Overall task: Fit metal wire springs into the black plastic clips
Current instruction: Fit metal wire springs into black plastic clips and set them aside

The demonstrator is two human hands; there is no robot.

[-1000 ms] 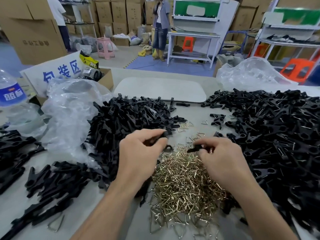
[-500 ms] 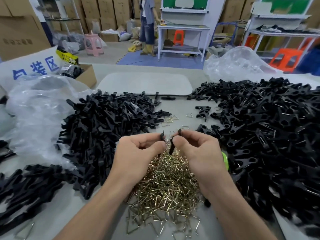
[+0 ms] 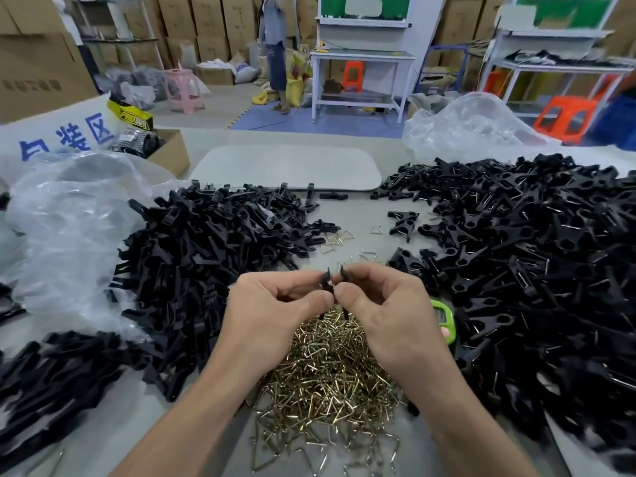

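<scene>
Fingertips of left hand (image 3: 272, 311) and right hand (image 3: 389, 315) pinch black clip halves (image 3: 332, 282) together over spring pile (image 3: 330, 380), wires within reach.

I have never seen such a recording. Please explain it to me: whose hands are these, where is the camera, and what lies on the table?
There is no machine: a person works with bare hands. The camera is worn on the head and looks forward and down, so both arms appear at the bottom. The left hand and the right hand together pinch one black clip above a heap of brass-coloured wire springs. On the grey table, a pile of black clip parts lies to the left and a bigger pile to the right, with wire showing in many pieces.
</scene>
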